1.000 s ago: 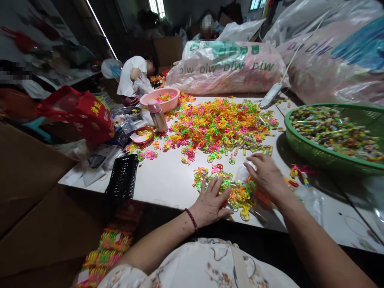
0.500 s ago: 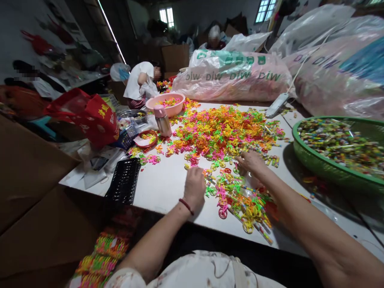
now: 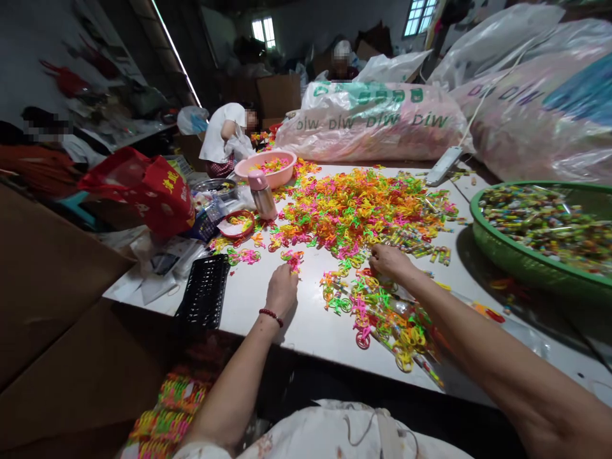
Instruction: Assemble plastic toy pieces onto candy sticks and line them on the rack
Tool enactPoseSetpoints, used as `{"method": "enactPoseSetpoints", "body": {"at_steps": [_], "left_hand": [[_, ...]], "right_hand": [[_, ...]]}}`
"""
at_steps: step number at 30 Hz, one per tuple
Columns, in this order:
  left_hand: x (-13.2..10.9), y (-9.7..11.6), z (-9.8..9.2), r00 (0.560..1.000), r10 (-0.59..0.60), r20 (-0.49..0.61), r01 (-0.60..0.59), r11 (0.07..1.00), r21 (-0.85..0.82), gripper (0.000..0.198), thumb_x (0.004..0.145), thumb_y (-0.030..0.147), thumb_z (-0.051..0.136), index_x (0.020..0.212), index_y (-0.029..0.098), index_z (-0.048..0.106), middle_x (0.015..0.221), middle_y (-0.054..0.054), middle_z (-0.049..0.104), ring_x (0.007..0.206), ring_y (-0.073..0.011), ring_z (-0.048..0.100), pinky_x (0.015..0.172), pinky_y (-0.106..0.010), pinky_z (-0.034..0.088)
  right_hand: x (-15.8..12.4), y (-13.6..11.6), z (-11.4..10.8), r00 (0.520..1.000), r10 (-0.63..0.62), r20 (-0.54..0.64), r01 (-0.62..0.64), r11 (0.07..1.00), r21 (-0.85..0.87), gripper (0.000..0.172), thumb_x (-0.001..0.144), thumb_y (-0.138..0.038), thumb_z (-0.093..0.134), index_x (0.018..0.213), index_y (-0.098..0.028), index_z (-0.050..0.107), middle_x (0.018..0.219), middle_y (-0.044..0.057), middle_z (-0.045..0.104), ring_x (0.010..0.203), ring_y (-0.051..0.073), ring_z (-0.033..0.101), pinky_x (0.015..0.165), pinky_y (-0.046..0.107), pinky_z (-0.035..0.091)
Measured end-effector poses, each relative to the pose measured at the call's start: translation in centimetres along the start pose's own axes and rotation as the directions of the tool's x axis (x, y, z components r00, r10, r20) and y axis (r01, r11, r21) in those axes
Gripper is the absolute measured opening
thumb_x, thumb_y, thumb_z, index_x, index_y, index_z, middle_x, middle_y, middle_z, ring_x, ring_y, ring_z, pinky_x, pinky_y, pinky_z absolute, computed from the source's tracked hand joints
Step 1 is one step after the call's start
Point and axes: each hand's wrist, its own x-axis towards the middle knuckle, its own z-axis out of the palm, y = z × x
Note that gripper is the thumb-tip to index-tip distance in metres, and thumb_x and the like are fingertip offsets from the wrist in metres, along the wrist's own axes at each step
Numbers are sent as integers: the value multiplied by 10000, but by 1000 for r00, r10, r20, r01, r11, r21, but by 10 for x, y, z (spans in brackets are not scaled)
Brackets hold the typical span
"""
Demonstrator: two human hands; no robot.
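Observation:
A big heap of small neon plastic toy pieces (image 3: 358, 204) in pink, orange, yellow and green covers the middle of the white table (image 3: 268, 299). My left hand (image 3: 282, 287), with a red bead bracelet at the wrist, is closed with its fingertips on a few pink and yellow pieces (image 3: 292, 258) at the heap's near edge. My right hand (image 3: 389, 260) is curled shut on pieces at the heap's front, just beyond a smaller pile of pieces (image 3: 382, 312) that lies under my forearm. What each hand holds is hidden by the fingers.
A green basket (image 3: 507, 252) of wrapped candies sits at the right. A black plastic tray (image 3: 203, 294), a pink-capped bottle (image 3: 262, 194), a pink basin (image 3: 272, 167) and a red bag (image 3: 153, 188) stand left. Large filled plastic sacks (image 3: 373, 121) lie behind. Another person sits at the far end.
Both hands moved away from the near pile toward the big heap. The left hand went from flat and spread to closed; the right hand curled at the heap's edge.

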Motion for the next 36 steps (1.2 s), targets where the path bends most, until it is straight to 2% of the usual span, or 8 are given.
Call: {"method": "enactPoseSetpoints", "body": {"at_steps": [4, 9, 13, 21, 25, 28, 32, 36], "left_hand": [[-11, -3, -15, 906, -423, 12, 313, 652, -690, 193, 828, 308, 600, 968, 199, 525, 820, 2, 587, 636, -111, 568, 628, -257, 466], [-12, -6, -30, 879, -440, 182, 285, 181, -941, 184, 740, 184, 663, 858, 188, 522, 811, -10, 624, 713, -103, 624, 710, -251, 519], [-12, -5, -30, 874, -443, 198, 294, 158, -943, 184, 718, 107, 640, 837, 191, 528, 772, 11, 616, 707, -97, 631, 739, -262, 529], [-40, 38, -27, 901, -311, 304, 349, 99, -932, 215, 694, 150, 729, 854, 178, 588, 813, 12, 648, 734, -83, 630, 709, -205, 494], [-65, 53, -24, 890, -158, 429, 456, 255, -852, 250, 710, 232, 770, 907, 156, 636, 804, -5, 659, 689, -85, 611, 692, -216, 490], [-79, 59, -22, 870, -247, 426, 491, 374, -787, 361, 746, 389, 754, 983, 142, 639, 870, -42, 673, 711, -104, 614, 709, -248, 501], [-88, 70, -27, 821, -380, 426, 561, 399, -725, 540, 811, 640, 584, 1008, 138, 605, 842, -58, 644, 679, -128, 604, 604, -256, 483], [-90, 82, -27, 838, -243, 488, 543, 292, -788, 433, 783, 560, 673, 767, 141, 562, 701, 12, 555, 614, -77, 515, 573, -202, 425]], "right_hand": [[-14, -3, -10, 995, 31, -97, -29, 999, 25, 304, 920, -299, 428, 1074, -145, 641, 1048, 181, 657, 918, 266, 616, 695, 314, 396], [-39, -19, -16, 953, 4, -303, 135, 889, 438, 256, 879, -374, 513, 974, -174, 641, 795, 59, 643, 723, 190, 569, 658, 293, 392], [-72, -46, -9, 967, -8, -254, 217, 547, 808, 352, 796, -521, 621, 883, -181, 622, 701, -11, 559, 638, 140, 496, 609, 269, 396], [-127, -108, 2, 989, -138, 56, -69, -93, 993, 405, 763, -556, 681, 912, -204, 548, 700, -50, 529, 537, 79, 473, 523, 220, 427], [-135, -118, -2, 979, -169, 115, -104, 75, 992, 428, 812, -575, 619, 1046, -221, 569, 528, -104, 380, 406, 77, 327, 401, 208, 308], [-139, -114, 1, 984, -156, -84, 134, 345, 929, 297, 883, -502, 562, 938, -215, 618, 586, -47, 501, 483, 108, 451, 466, 234, 378], [-150, -110, 17, 797, -363, -483, 583, 671, 458, 186, 944, -275, 509, 1049, -206, 647, 866, 54, 640, 729, 147, 583, 635, 239, 442], [-166, -115, 30, 726, -565, -392, 662, 729, 176, 346, 919, -111, 457, 1223, -198, 596, 851, 66, 634, 680, 150, 580, 575, 229, 431]]}}
